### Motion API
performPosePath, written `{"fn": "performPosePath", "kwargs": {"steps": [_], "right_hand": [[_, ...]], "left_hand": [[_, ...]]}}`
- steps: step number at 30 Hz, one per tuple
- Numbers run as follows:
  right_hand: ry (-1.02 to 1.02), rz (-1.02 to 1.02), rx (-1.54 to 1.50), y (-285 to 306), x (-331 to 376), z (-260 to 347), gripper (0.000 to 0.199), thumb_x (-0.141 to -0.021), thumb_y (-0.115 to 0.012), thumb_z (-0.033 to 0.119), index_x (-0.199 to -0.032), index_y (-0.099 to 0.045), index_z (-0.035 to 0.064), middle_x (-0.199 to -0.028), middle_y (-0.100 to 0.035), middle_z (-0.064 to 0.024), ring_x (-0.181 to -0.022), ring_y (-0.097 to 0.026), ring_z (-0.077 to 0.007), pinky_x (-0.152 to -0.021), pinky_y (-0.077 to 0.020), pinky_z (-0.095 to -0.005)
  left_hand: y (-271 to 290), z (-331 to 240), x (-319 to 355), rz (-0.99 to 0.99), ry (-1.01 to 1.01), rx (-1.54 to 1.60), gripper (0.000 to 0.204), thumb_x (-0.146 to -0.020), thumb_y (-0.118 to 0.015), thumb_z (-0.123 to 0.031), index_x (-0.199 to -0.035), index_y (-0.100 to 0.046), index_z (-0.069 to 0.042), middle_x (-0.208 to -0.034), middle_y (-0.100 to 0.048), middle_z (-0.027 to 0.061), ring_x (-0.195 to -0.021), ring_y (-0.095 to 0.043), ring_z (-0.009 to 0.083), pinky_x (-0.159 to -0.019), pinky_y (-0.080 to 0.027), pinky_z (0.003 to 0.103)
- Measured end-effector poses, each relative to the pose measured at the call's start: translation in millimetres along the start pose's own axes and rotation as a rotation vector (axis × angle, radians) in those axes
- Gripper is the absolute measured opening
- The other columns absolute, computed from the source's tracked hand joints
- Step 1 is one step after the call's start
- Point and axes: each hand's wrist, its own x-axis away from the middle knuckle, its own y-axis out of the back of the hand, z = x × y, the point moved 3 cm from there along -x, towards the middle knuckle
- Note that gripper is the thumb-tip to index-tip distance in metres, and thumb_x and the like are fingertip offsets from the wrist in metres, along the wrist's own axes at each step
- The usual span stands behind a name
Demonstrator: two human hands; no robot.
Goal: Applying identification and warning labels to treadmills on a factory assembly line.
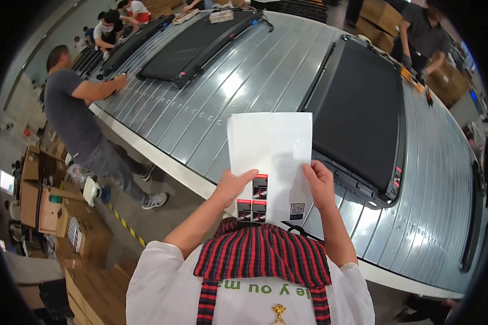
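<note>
I hold a white label sheet upright in front of my chest, over the near edge of the metal table. Doubled edges at its upper left suggest more than one sheet. Three red-and-black labels remain at its lower left, and a small square code label sits at the lower right. My left hand grips the left edge, thumb on the front. The right edge is pinched by my right hand, its thumb also in front. Fingers behind the sheet are partly hidden.
A black treadmill deck lies on the ribbed metal table just right of the sheet; another treadmill deck is farther left. A person stands at the left edge, another person at far right. Cardboard boxes are stacked at left.
</note>
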Motion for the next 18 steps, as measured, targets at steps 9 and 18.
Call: {"fn": "performPosePath", "kwargs": {"steps": [9, 18], "right_hand": [[0.084, 0.007, -0.177, 14.5, -0.4, 46.0, 0.022, -0.083, -0.057, 0.019, -0.094, -0.058, 0.0004, -0.085, -0.059, -0.0008, -0.076, -0.053, -0.0075, -0.068, -0.0429, -0.0222], [0.522, -0.424, 0.107, 2.3, -21.1, 66.7, 0.016, -0.085, -0.054, 0.014, -0.087, -0.056, -0.0010, -0.073, -0.056, -0.0006, -0.067, -0.048, -0.0040, -0.060, -0.0403, -0.0196]], "left_hand": [[-14.1, -5.4, 18.7, 0.241, 0.123, -0.268, 0.048, -0.071, -0.069, -0.018, -0.109, -0.052, 0.004, -0.104, -0.057, 0.0104, -0.094, -0.054, 0.0165, -0.083, -0.042, 0.029], [15.4, -36.9, 10.6, -0.170, -0.124, -0.054, 0.038, -0.075, -0.064, -0.011, -0.105, -0.053, 0.007, -0.099, -0.058, 0.0099, -0.087, -0.056, 0.0164, -0.076, -0.045, 0.028]]}}
